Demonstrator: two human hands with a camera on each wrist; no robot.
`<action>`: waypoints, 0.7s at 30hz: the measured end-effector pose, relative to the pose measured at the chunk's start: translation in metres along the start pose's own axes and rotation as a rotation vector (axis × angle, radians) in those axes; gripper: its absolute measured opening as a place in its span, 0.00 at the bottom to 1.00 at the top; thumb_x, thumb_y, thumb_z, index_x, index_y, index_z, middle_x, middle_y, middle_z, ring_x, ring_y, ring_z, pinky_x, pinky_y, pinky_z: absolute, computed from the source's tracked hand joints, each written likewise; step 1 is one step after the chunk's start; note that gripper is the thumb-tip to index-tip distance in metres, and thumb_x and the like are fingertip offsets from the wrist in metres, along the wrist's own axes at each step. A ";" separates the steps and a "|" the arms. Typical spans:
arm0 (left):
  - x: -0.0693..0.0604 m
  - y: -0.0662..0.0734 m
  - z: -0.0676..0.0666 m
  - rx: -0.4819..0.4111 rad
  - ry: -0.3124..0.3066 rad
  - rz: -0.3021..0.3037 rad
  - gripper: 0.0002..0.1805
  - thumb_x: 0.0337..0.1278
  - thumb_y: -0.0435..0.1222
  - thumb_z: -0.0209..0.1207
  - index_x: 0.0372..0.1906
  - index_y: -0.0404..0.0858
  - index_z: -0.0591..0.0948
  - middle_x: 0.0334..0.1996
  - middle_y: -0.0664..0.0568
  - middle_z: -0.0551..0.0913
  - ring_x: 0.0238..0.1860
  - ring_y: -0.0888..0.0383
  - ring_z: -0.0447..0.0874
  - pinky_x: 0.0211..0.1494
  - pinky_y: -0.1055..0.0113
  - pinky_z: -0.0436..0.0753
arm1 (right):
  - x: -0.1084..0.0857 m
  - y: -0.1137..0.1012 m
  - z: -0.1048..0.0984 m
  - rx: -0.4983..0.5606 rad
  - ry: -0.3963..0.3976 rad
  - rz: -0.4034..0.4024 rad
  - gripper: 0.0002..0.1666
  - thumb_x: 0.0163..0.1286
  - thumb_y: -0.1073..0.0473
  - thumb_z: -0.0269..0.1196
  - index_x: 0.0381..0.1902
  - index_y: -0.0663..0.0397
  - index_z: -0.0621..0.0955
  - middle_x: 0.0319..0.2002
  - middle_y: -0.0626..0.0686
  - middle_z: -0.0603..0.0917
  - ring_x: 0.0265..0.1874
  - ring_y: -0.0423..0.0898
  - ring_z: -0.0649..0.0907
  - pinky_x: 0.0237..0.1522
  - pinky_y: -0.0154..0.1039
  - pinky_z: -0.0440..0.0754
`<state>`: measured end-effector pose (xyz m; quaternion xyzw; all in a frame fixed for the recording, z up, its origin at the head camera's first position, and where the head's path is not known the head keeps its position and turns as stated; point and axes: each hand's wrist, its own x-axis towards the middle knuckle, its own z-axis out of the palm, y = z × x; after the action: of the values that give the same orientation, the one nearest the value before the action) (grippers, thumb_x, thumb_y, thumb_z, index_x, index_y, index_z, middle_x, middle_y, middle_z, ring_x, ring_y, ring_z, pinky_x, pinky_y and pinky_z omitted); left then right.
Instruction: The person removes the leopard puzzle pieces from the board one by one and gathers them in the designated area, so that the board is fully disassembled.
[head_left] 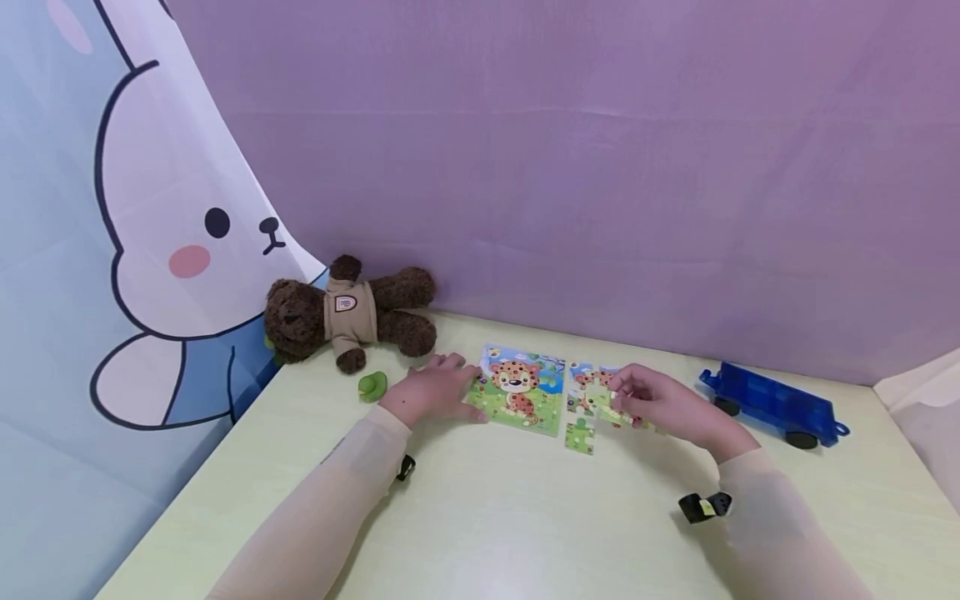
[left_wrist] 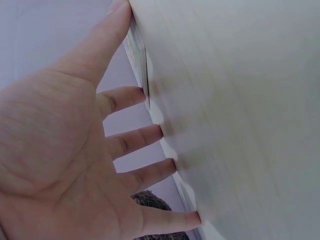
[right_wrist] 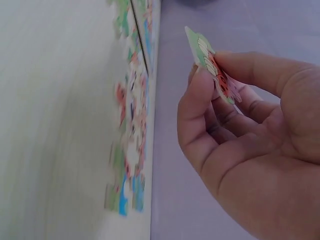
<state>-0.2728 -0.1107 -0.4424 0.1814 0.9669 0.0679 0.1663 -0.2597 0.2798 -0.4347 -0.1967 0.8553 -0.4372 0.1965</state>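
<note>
A square picture card with a spotted leopard cub lies flat on the table. At its left edge, my left hand rests with fingers spread; the left wrist view shows the thumb and index fingertip against the card's edge. My right hand pinches a jigsaw piece between thumb and fingers, raised above the table. The piece is green with orange-red spotted fur and white shapes. Several jigsaw pieces lie just right of the card, partly hidden behind the right hand; the right wrist view shows them blurred.
A brown teddy bear lies on its back at the back left, with a small green toy in front of it. At the right stands a blue toy wagon. A purple curtain hangs behind the table.
</note>
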 end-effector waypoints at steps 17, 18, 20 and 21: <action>0.000 0.000 0.001 -0.002 0.009 0.007 0.53 0.62 0.70 0.63 0.85 0.52 0.61 0.86 0.42 0.57 0.84 0.28 0.53 0.76 0.17 0.59 | -0.012 0.020 0.008 -0.026 -0.143 0.076 0.15 0.80 0.54 0.65 0.55 0.57 0.78 0.43 0.57 0.81 0.37 0.48 0.81 0.38 0.39 0.86; 0.000 0.000 0.001 -0.003 0.009 0.007 0.53 0.62 0.70 0.63 0.85 0.52 0.61 0.86 0.42 0.57 0.84 0.28 0.53 0.76 0.17 0.59 | -0.011 0.020 0.010 -0.025 -0.153 0.073 0.14 0.79 0.55 0.65 0.55 0.57 0.78 0.42 0.56 0.81 0.36 0.47 0.81 0.38 0.39 0.86; 0.000 0.000 0.001 -0.003 0.008 0.006 0.53 0.62 0.70 0.63 0.85 0.52 0.61 0.86 0.42 0.57 0.84 0.28 0.53 0.76 0.17 0.58 | -0.011 0.021 0.012 -0.024 -0.167 0.058 0.13 0.79 0.56 0.65 0.54 0.57 0.79 0.40 0.55 0.81 0.35 0.46 0.81 0.37 0.38 0.85; 0.000 0.000 0.001 -0.001 0.007 0.005 0.53 0.62 0.70 0.63 0.86 0.52 0.61 0.86 0.42 0.57 0.84 0.28 0.53 0.76 0.16 0.58 | -0.011 0.021 0.013 -0.027 -0.167 0.048 0.12 0.79 0.57 0.65 0.54 0.57 0.79 0.38 0.55 0.81 0.34 0.46 0.80 0.36 0.37 0.85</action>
<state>-0.2725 -0.1107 -0.4435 0.1836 0.9669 0.0696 0.1631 -0.2471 0.2876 -0.4575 -0.2145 0.8461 -0.4029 0.2752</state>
